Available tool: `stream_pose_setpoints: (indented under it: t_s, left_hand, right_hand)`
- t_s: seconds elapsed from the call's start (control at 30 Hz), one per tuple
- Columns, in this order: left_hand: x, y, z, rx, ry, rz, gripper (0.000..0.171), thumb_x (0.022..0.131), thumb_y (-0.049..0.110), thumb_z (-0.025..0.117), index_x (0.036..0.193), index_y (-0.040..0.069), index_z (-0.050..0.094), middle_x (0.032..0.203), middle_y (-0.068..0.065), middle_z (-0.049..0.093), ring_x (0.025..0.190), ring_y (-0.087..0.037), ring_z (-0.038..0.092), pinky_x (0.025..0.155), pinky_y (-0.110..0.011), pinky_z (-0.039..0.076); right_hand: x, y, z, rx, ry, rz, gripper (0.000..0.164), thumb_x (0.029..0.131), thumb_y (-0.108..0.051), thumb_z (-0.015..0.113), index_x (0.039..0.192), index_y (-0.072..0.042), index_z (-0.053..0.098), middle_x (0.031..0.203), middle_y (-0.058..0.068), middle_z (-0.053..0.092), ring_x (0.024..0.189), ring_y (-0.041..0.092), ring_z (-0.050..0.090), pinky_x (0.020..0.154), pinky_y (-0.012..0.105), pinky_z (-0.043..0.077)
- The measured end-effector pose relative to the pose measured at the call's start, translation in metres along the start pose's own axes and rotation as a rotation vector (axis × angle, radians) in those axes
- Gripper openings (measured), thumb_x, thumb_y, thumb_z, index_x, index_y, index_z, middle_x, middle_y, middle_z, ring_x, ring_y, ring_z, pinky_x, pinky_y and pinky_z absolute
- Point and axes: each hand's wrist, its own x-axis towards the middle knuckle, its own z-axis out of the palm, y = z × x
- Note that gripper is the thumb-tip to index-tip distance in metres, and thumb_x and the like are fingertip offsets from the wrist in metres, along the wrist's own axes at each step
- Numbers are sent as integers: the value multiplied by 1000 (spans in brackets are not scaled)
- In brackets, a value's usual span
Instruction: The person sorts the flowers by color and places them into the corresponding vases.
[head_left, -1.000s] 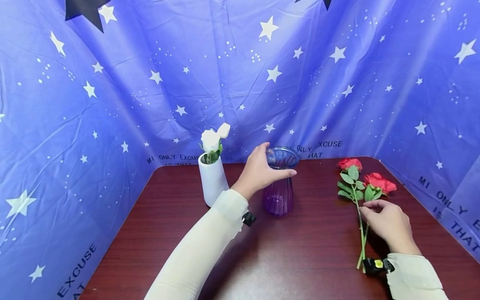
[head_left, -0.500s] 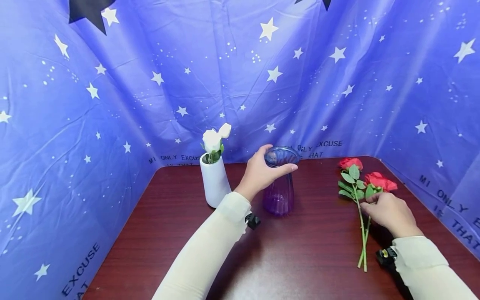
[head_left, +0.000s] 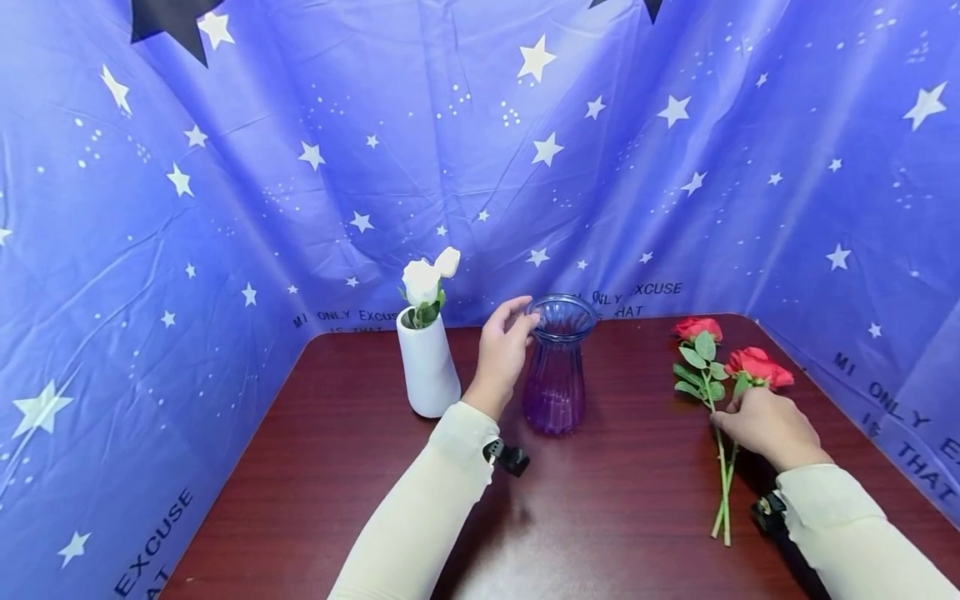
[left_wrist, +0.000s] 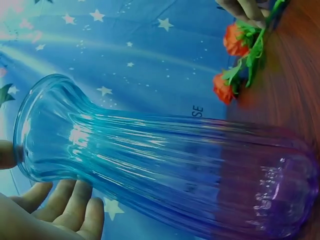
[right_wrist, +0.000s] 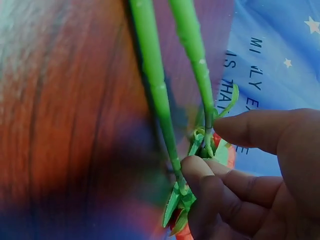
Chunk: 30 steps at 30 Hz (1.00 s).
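The glass vase, blue at its mouth and purple toward its foot, stands upright on the table. At its left side the left hand grasps the flared rim, thumb on the lip and the other fingers bent beneath it. That one-sided hold looks risky: a sideways tug or a bump high on the rim could tip the vase, since nothing braces the opposite side.

To the right of the vase, well apart from it, lie two red roses, blooms pointing away from the person and stems crossed. The right hand is bent over them just below the blooms, fingertips at the stems; whether those tips have closed firmly, I cannot tell. If only one stem is caught, the crossing could drag or drop the other, and the leaves could snag.

Left of the vase, near it, a white vase holds white flowers. Behind the vase hangs a blue star-printed curtain.
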Motion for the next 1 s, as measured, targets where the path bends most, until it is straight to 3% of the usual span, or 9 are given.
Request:
stream_pose_setpoints:
  t_s: [0.37, 0.57, 1.0]
  left_hand:
    - [-3, -5, -1, -67, -16, -19, 38, 98, 14, 62, 135, 8, 67, 113, -9, 72, 88, -9, 64, 85, -36, 55]
    - [-1, -6, 0, -78, -18, -30, 37, 97, 14, 61, 133, 11, 69, 114, -12, 74, 91, -11, 67, 86, -38, 55]
    - [0, -8, -3, -63, -34, -52, 37, 98, 21, 64, 133, 18, 70, 116, -10, 76, 95, -14, 69, 94, -47, 57]
  right_hand:
    - [9, -3, -2, -30, -29, -36, 29, 90, -40, 73, 75, -16, 66, 69, 1, 59, 69, 25, 56, 57, 38, 39]
    - [11, -4, -2, -29, -18, -62, 27, 89, -31, 72, 68, -17, 65, 64, -1, 57, 67, 24, 56, 58, 38, 40]
    - [13, 0, -1, 6, 42, -82, 21, 89, -27, 69, 72, -14, 70, 65, -2, 62, 66, 25, 58, 58, 36, 43]
